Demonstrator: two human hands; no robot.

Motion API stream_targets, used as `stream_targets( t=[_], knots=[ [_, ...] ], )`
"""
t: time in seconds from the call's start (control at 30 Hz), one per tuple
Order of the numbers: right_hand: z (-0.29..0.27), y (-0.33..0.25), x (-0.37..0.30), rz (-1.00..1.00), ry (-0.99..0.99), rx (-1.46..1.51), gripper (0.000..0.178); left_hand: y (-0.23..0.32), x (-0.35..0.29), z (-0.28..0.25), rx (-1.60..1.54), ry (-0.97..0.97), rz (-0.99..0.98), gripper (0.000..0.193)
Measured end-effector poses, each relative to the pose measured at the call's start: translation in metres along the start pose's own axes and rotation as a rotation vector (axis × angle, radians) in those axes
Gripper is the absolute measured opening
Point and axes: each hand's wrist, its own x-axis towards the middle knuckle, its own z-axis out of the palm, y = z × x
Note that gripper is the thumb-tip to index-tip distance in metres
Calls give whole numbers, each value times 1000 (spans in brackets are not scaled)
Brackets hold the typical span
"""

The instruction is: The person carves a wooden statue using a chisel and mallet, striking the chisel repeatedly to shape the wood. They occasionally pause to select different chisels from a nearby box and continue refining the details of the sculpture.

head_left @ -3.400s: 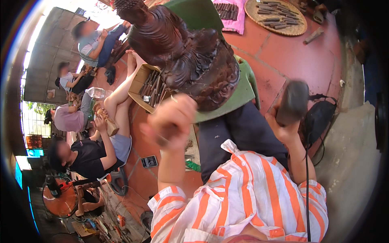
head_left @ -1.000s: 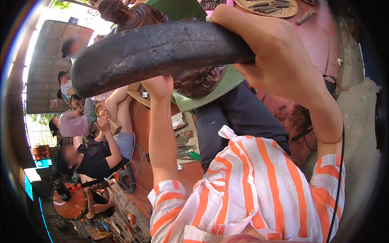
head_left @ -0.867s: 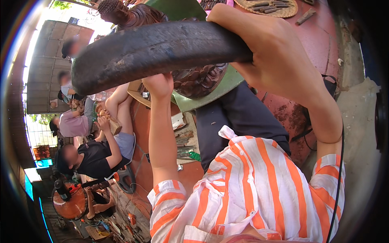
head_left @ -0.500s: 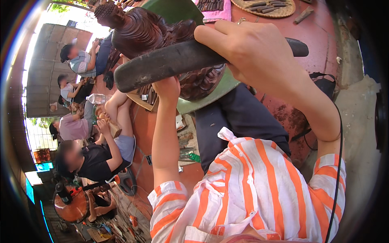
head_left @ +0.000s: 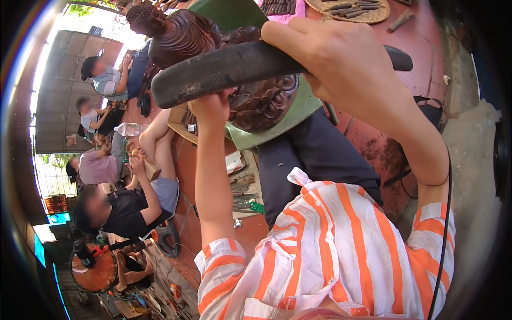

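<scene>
A dark carved wooden statue [head_left: 184,40] of a seated figure, with a petalled base [head_left: 258,109], rests on a green seat-like support [head_left: 266,134] in front of my knees. My right hand [head_left: 336,58] is wrapped round a long, flat, dark wooden mallet [head_left: 218,74] with rounded ends. The mallet lies across the view above the statue. My left hand [head_left: 210,108] is closed beside the petalled base, just under the mallet. Its fingertips are partly hidden, and I cannot make out what they hold.
Handled carving tools lie in a round woven tray [head_left: 373,15] and on a pink cloth [head_left: 282,20]. A cardboard box [head_left: 184,136] stands left of the support. At the left, a person in black [head_left: 130,213] holds a wooden piece; others sit farther back. A bag [head_left: 429,109] lies right.
The mallet and my right hand have moved slightly up and to the right. My left hand has shifted a little left and its wrist has turned. The statue has barely moved.
</scene>
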Motion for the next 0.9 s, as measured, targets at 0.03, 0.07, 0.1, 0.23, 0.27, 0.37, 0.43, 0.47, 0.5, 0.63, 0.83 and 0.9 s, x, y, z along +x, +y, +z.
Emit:
stream_targets(
  t=[0.03,0.07,0.1,0.23,0.27,0.37,0.43,0.47,0.5,0.63,0.83,0.9],
  knots=[
    [1,1,-2,11,24,61,52,6,3,-4,-49,-56,-63,36],
    [3,1,-4,23,47,122,53,12,6,-8,-93,-109,-130,40],
    [3,3,-6,31,73,185,54,26,18,-34,-212,-299,-216,40],
    [-3,3,-10,-4,134,173,53,49,12,-41,-177,-231,-142,40],
    [-3,3,-10,-5,146,184,53,49,8,-34,-163,-154,-99,40],
    [-7,1,-9,-7,140,222,52,40,-6,-11,-98,12,18,41],
    [-7,0,-9,-13,146,242,50,32,-12,-3,-28,21,58,42],
    [-6,0,-9,-21,163,248,49,27,-11,-2,-35,55,57,41],
    [-6,-1,-10,-30,180,257,48,19,-8,-5,-40,91,55,40],
    [-7,-1,-14,-8,168,288,46,-3,1,-11,38,0,91,38],
    [-4,6,-22,9,195,292,42,-16,6,-9,140,-91,105,38],
    [-2,7,-22,-15,235,275,38,-15,5,-9,144,-80,95,38]
  ],
)
